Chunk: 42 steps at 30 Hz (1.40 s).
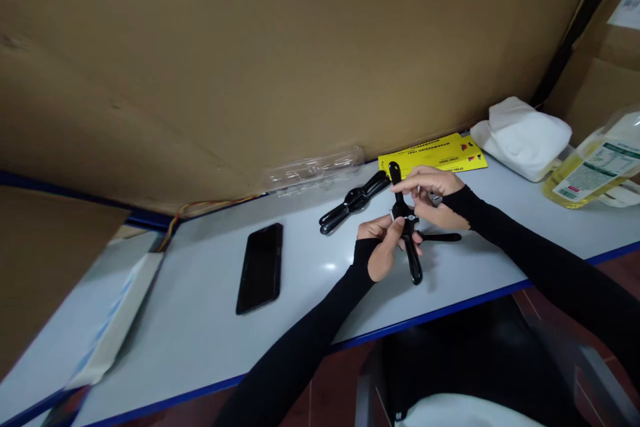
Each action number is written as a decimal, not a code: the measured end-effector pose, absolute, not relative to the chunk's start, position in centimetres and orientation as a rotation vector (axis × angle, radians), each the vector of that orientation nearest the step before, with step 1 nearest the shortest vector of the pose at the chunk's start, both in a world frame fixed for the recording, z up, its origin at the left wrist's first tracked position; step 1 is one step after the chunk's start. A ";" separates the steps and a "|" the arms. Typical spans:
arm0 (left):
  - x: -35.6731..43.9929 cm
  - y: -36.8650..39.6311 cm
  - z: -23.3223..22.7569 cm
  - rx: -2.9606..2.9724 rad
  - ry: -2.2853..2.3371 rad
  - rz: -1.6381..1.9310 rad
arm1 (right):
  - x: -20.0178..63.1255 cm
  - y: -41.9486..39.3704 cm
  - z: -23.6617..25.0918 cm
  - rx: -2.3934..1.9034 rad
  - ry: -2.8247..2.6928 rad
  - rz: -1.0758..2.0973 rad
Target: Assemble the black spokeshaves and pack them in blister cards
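A black spokeshave [412, 260] stands tilted above the table, one handle pointing up and away, the other down toward me. My left hand [381, 245] grips it round its middle, thumb on top by the bright metal parts. Over its upper half is my right hand [434, 193], index finger stretched across the far handle and the other fingers bent close to the middle. A small shiny piece shows by my right palm; its kind is unclear. Beneath my hands another black handle [443, 237] sticks out to the right. Left of them lie black spokeshaves [354, 202] side by side.
Yellow printed cards [425, 152] and clear plastic packaging [315, 170] lie along the cardboard wall [280, 67]. A black phone [260, 268] rests on the white table [200, 340]. To the right are a white cloth bundle [525, 137] and a bottle of yellow liquid [593, 170].
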<state>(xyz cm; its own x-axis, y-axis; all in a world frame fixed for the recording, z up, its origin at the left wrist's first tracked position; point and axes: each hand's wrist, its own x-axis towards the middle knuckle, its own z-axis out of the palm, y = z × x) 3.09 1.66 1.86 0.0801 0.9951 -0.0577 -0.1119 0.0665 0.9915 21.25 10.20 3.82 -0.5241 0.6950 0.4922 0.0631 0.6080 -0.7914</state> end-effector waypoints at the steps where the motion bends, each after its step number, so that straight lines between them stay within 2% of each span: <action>1: 3.1 1.7 2.0 1.081 1.094 1.182 | 21.3 10.0 3.9 -0.586 -1.992 0.936; 11: 2.9 2.3 2.1 0.886 1.031 1.183 | 21.0 10.4 3.5 -0.513 -2.108 0.674; 20: 3.0 2.2 2.5 1.013 1.036 1.276 | 20.8 8.8 4.6 -0.675 -1.999 0.823; 26: 2.9 2.5 2.4 1.046 1.046 1.316 | 20.8 9.2 4.5 -0.779 -1.930 0.719; 34: 3.0 2.5 2.7 1.074 1.098 1.345 | 20.7 8.9 4.7 -0.772 -1.936 0.842; 38: 3.0 2.5 2.6 1.051 1.100 1.382 | 21.2 9.5 5.0 -0.888 -1.812 0.717; 42: 2.9 2.6 2.6 1.047 1.135 1.353 | 20.5 8.7 4.5 -0.829 -1.945 0.725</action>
<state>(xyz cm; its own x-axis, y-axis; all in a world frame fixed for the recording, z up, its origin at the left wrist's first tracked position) 2.91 2.64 2.56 -0.0830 0.9965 0.0022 -0.1714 -0.0164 0.9851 20.52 8.75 4.45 -0.3939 0.7770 0.4910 0.2660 0.6077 -0.7483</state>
